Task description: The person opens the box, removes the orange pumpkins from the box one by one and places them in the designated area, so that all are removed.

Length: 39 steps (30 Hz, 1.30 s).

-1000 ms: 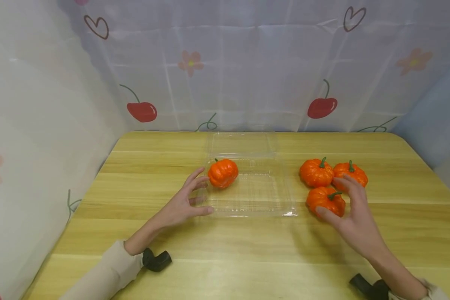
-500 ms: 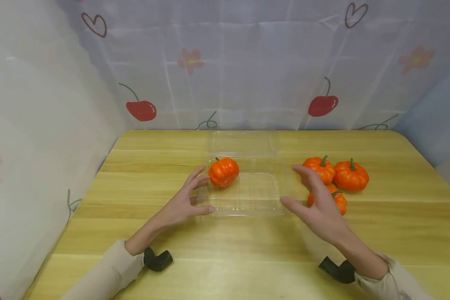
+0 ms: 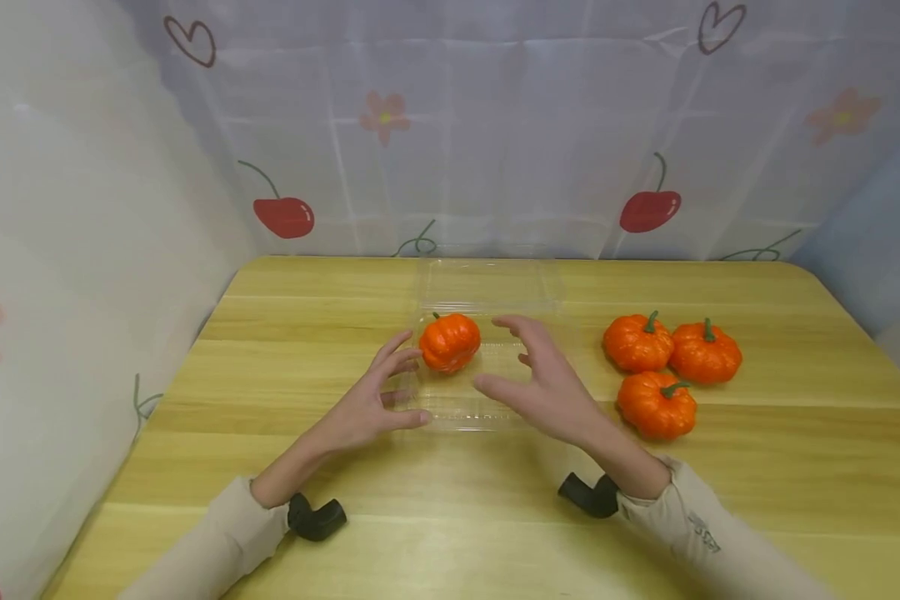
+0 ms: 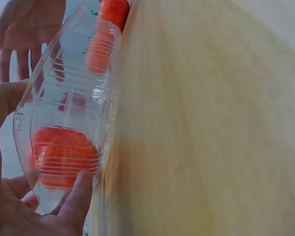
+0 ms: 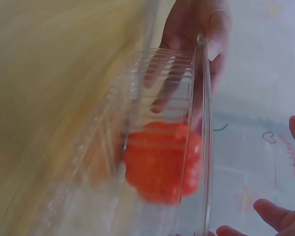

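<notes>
A clear plastic clamshell box [image 3: 465, 427] lies on the table with its lid [image 3: 491, 286] folded back. One small orange pumpkin [image 3: 450, 342] sits inside at the back left; the wrist views show this pumpkin [image 4: 64, 157] through the ribbed wall. My left hand [image 3: 363, 407] rests by the box's left side, fingers spread and lightly bent, one fingertip [image 4: 82, 182] against the outer wall. Above the right part of the box, my right hand [image 3: 551, 385] hangs with thumb and fingers apart and nothing between them.
Three more orange pumpkins with green stems stand clustered right of the box: a back-left pumpkin [image 3: 637, 343], a back-right pumpkin [image 3: 705, 353] and a front pumpkin [image 3: 657, 407]. Patterned curtain [image 3: 487, 150] borders the wooden table [image 3: 435, 533] behind and at the sides.
My right hand has moved left from the pumpkin cluster, empty, to over the box. My left hand and the pumpkins have stayed in place.
</notes>
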Each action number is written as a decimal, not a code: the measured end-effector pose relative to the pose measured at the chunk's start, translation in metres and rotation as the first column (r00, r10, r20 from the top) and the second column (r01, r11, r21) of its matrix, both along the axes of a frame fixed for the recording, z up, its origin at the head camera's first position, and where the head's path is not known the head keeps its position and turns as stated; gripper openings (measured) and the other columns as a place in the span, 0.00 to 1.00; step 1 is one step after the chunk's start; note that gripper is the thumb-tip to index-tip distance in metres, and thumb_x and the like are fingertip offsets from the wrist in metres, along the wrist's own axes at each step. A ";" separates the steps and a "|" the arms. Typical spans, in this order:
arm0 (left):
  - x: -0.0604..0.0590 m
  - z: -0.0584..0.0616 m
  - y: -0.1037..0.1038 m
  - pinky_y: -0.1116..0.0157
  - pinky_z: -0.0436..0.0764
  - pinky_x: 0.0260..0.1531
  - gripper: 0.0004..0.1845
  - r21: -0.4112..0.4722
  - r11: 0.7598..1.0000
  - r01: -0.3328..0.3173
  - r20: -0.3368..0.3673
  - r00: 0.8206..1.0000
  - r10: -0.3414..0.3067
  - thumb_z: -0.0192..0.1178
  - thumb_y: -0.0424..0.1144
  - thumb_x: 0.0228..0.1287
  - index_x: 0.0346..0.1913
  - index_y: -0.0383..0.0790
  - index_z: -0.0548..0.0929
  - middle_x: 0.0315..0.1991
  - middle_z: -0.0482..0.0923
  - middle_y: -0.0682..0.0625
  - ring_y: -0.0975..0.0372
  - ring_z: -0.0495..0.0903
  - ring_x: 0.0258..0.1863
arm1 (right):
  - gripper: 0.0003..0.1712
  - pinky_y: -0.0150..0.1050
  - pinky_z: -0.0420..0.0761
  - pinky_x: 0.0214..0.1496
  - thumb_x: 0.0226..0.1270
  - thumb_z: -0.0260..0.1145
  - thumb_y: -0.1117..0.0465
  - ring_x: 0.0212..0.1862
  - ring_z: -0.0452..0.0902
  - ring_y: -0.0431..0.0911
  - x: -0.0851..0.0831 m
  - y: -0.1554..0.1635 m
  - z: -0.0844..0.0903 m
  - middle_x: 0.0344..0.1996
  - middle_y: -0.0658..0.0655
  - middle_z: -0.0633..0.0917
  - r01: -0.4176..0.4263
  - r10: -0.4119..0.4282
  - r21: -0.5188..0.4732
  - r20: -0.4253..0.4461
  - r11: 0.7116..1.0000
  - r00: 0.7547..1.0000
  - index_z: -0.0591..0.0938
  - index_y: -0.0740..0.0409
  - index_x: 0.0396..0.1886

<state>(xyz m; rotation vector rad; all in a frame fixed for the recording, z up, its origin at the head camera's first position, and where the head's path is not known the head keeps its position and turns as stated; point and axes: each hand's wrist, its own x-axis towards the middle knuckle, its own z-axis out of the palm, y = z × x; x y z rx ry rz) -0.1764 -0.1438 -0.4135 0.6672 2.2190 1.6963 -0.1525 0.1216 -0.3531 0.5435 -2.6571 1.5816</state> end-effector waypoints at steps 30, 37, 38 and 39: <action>0.001 0.001 0.001 0.50 0.71 0.63 0.57 0.001 1.000 0.005 0.005 1.000 -0.005 0.73 0.33 0.55 0.79 0.48 0.44 0.75 0.51 0.45 0.49 0.59 0.71 | 0.35 0.47 0.80 0.53 0.63 0.72 0.57 0.50 0.74 0.55 -0.050 -0.048 -0.022 0.57 0.65 0.72 0.020 -0.024 0.051 0.076 0.998 0.997 0.71 0.67 0.65; 0.000 0.001 0.001 0.50 0.71 0.63 0.57 0.004 1.000 0.007 0.014 1.000 -0.007 0.74 0.33 0.55 0.79 0.49 0.44 0.75 0.52 0.45 0.49 0.58 0.71 | 0.39 0.46 0.80 0.50 0.57 0.74 0.61 0.48 0.74 0.55 -0.050 -0.046 -0.022 0.53 0.67 0.71 0.023 -0.031 0.064 0.119 0.998 0.992 0.70 0.66 0.67; 0.000 0.001 0.001 0.50 0.71 0.63 0.57 0.005 1.000 0.007 0.015 1.000 -0.007 0.74 0.33 0.55 0.79 0.49 0.44 0.75 0.52 0.45 0.49 0.58 0.71 | 0.39 0.45 0.80 0.50 0.57 0.73 0.61 0.48 0.74 0.55 -0.049 -0.046 -0.023 0.54 0.66 0.70 0.017 -0.025 0.062 0.137 0.998 0.990 0.69 0.65 0.68; 0.000 0.001 0.001 0.50 0.71 0.63 0.57 0.005 1.000 0.007 0.015 1.000 -0.007 0.74 0.33 0.55 0.79 0.49 0.44 0.75 0.52 0.46 0.49 0.58 0.71 | 0.40 0.45 0.80 0.50 0.57 0.73 0.61 0.48 0.74 0.55 -0.049 -0.045 -0.023 0.54 0.65 0.71 0.004 -0.013 0.058 0.158 0.998 0.987 0.69 0.65 0.68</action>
